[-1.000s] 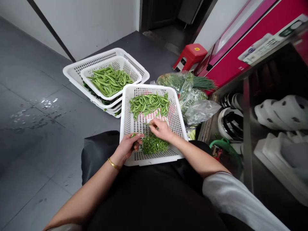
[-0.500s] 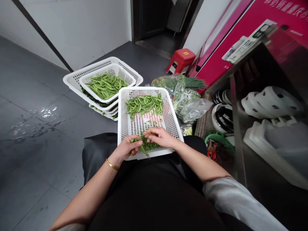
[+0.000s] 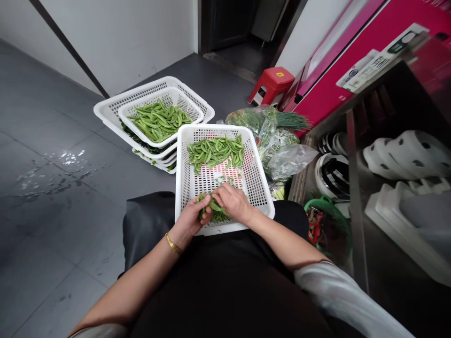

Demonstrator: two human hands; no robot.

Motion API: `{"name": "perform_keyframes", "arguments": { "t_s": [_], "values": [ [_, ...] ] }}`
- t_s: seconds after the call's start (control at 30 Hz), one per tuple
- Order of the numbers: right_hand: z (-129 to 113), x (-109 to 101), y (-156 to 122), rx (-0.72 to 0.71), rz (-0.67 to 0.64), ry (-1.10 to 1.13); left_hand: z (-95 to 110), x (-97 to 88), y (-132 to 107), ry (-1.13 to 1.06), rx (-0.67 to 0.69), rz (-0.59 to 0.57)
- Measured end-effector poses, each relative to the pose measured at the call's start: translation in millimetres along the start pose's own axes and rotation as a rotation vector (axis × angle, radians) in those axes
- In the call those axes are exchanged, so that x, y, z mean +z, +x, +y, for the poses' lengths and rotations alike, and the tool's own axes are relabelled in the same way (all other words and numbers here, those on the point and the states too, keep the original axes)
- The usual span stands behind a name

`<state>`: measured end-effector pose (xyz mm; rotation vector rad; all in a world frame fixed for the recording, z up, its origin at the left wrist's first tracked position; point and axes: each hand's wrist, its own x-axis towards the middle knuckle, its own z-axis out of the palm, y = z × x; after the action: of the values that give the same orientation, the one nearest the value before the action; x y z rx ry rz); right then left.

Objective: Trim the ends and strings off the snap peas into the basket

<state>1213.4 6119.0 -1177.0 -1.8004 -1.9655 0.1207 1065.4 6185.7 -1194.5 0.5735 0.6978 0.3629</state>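
A white plastic basket (image 3: 180, 164) rests on my lap. Green pea pods (image 3: 216, 152) are heaped at its far end, and thin green trimmings (image 3: 219, 217) lie at the near end. My left hand (image 3: 193, 213) is closed around a few pea pods over the near left part of the basket. Close beside it, my right hand (image 3: 232, 201) is closed, its fingertips pinching the end of a pod (image 3: 215, 205) that sticks out of the left hand. Some of the fingertips are hidden.
Left of the lap basket stand stacked white baskets (image 3: 105, 112), the top one holding more pea pods (image 3: 160, 121). Plastic bags of greens (image 3: 271, 136) lie to the right. Beyond are a red stool (image 3: 273, 84), a metal shelf with white containers (image 3: 405, 152) and a green basket (image 3: 327, 206).
My hands have come together; the right fingers, earlier loosely curled over the trimmings, now pinch a pod at the left hand. The view has shifted slightly.
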Motion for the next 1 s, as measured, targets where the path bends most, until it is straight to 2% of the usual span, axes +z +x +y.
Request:
{"name": "perform_keyframes", "arguments": {
  "t_s": [0.13,0.2,0.27,0.33,0.43,0.5,0.6,0.67,0.7,0.77,0.87,0.9,1.0],
  "values": [
    [25.6,-28.5,-6.8,0.084,0.153,0.101,9.3,-7.4,-1.4,0.187,0.263,0.165],
    [35.5,-41.8,-10.5,0.13,0.152,0.143,12.7,-10.6,-3.2,0.31,0.376,0.2],
    [36.4,-46.9,-11.8,0.163,0.071,0.184,14.4,-10.7,-5.4,0.431,0.432,0.203],
    [28.8,-42.5,-10.2,0.148,-0.08,0.193,15.0,-8.1,-7.9,0.539,0.447,0.188],
    [13.3,-25.9,-4.2,0.023,-0.29,0.128,13.7,-3.0,-11.0,0.599,0.455,0.173],
    [8.0,-15.9,-0.4,-0.026,-0.29,0.136,9.9,-1.3,-11.5,0.532,0.46,0.174],
    [8.8,-9.1,2.4,0.042,-0.118,0.259,-0.1,-1.9,-9.3,0.382,0.403,0.14],
    [11.5,-8.7,2.9,0.1,-0.038,0.296,-5.5,-3.7,-6.6,0.422,0.302,0.067],
    [12.7,-9.0,3.0,0.108,-0.038,0.288,-6.6,-4.6,-5.3,0.506,0.262,0.015],
    [14.2,-10.0,3.0,0.061,-0.117,0.241,-4.5,-6.3,-3.4,0.734,0.291,-0.066],
    [14.0,-11.2,3.2,-0.044,-0.278,0.171,4.7,-7.2,-3.0,1.001,0.495,-0.082],
    [13.3,-11.2,3.7,-0.064,-0.305,0.159,7.3,-7.1,-3.4,1.043,0.517,-0.095],
    [10.0,-8.7,6.5,-0.077,-0.327,0.149,10.4,-6.7,-5.2,1.019,0.384,-0.193]
  ]
}}
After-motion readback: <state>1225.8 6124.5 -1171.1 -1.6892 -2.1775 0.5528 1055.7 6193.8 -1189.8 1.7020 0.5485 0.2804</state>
